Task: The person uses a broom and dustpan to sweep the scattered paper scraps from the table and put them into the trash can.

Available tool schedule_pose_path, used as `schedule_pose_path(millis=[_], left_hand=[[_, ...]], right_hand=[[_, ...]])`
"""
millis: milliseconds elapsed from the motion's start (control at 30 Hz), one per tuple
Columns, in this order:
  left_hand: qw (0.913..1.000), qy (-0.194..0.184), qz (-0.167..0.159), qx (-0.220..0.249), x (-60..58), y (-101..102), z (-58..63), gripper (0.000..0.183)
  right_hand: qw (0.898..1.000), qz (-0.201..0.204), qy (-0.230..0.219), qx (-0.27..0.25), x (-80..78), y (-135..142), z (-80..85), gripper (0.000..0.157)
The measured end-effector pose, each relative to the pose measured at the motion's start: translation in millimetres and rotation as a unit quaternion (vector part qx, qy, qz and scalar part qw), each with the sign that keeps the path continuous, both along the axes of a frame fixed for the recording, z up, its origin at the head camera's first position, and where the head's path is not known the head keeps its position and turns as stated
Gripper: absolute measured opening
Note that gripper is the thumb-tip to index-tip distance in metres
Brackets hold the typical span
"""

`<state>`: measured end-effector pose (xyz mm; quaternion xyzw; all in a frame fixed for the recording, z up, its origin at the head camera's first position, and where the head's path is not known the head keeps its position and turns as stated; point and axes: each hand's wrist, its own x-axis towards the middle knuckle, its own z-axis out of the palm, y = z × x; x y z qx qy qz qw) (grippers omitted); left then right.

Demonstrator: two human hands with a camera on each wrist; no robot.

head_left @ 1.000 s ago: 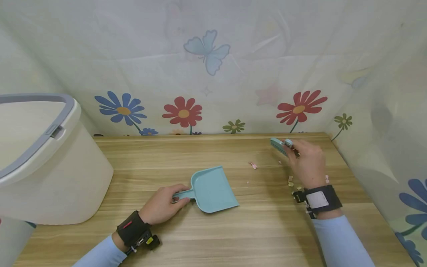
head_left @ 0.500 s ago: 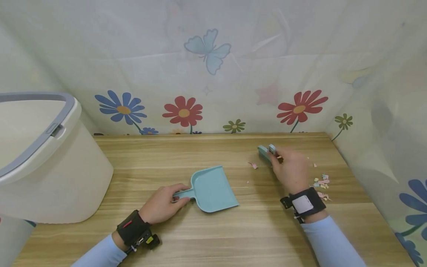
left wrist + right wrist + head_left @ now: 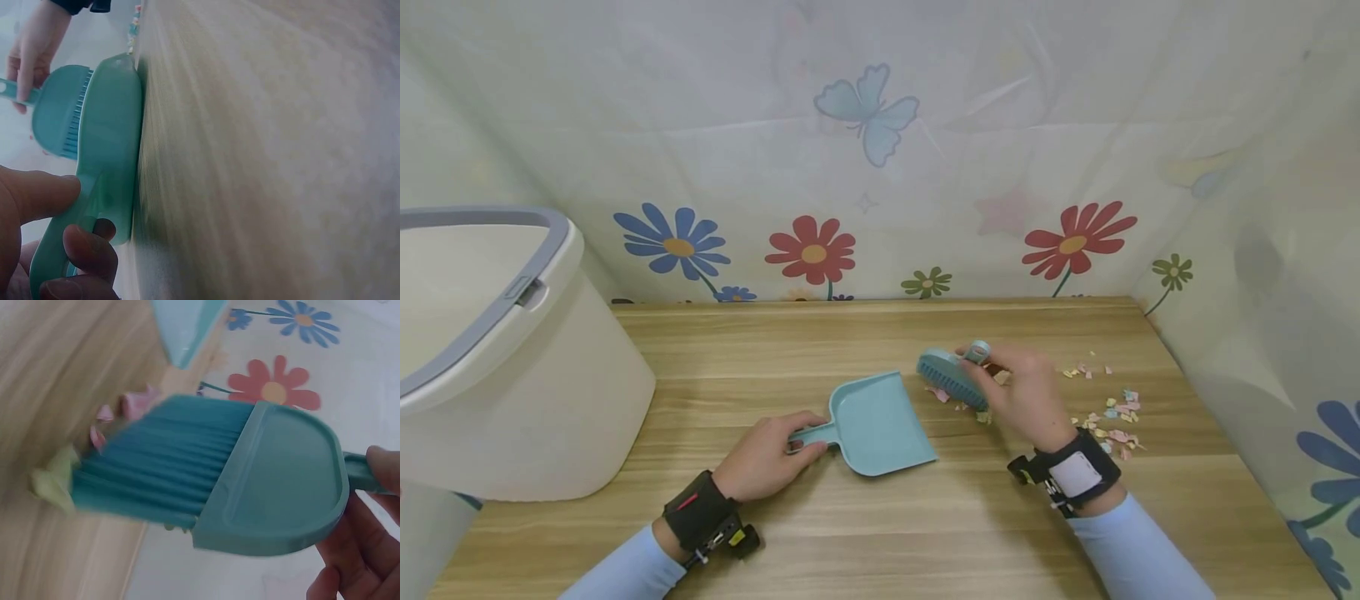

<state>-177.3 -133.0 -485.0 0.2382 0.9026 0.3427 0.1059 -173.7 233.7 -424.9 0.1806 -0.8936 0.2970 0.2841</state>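
Note:
My left hand (image 3: 769, 460) grips the short handle of a light blue dustpan (image 3: 880, 427), which lies on the wooden table with its wide edge facing right. In the left wrist view, thumb and fingers wrap the dustpan (image 3: 112, 137) handle. My right hand (image 3: 1026, 396) holds a small blue hand brush (image 3: 951, 377) by its handle, just right of the dustpan's edge. Seen from the right wrist, the brush (image 3: 269, 475) has its bristles down among pink and yellow paper scraps (image 3: 137, 403). Part of the brush handle is hidden by fingers.
More paper scraps (image 3: 1123, 408) lie scattered to the right, behind the right wrist. A tall white bin (image 3: 550, 375) with a grey rim stands at the left. A flowered curtain (image 3: 880, 217) borders the table (image 3: 760, 350) at the back and right.
The right hand has swept the brush leftward and nearer, toward the dustpan, with some scraps now by the bristles. Scraps to the right have come into view. The left hand and dustpan have stayed put.

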Motion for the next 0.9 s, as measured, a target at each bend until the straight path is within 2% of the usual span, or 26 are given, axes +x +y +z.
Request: schedule_pose_path(millis=[67,133,200,300,400,533,667,900], left_hand=[[1.0000,-0.001,0.001,-0.001,0.0,-0.1,0.2,0.035],[1.0000,-0.001,0.001,-0.001,0.1,-0.3,0.6,0.035],[1.0000,-0.002,0.002,-0.001,0.3,-0.4,1.1,0.034],[1.0000,-0.002,0.005,-0.001,0.6,-0.5,2.2,0.035],[0.9999,-0.001,0.010,-0.003,1.0,-0.4,3.5,0.035],[0.9999,0.001,0.014,-0.004,1.4,-0.1,4.7,0.036],[0.9999,0.004,0.010,-0.001,1.3,0.7,4.6,0.035],[0.9999,0.003,0.010,0.001,1.6,0.3,4.5,0.035]], right_hand=[[1.000,0.002,0.003,-0.019,1.1,2.1,4.1,0.015],[0.999,-0.009,0.029,-0.023,2.2,4.7,8.5,0.015],[0.997,-0.036,0.071,0.001,3.0,7.1,11.9,0.009],[0.986,-0.089,0.132,0.052,4.0,8.4,13.9,0.010],[0.972,-0.139,0.157,0.105,5.1,7.6,11.6,0.012],[0.965,-0.175,0.131,0.145,6.5,3.2,4.3,0.012],[0.974,-0.162,0.090,0.129,8.5,-4.6,-2.4,0.012],[0.987,-0.136,0.053,0.063,9.7,-15.9,-4.7,0.011]])
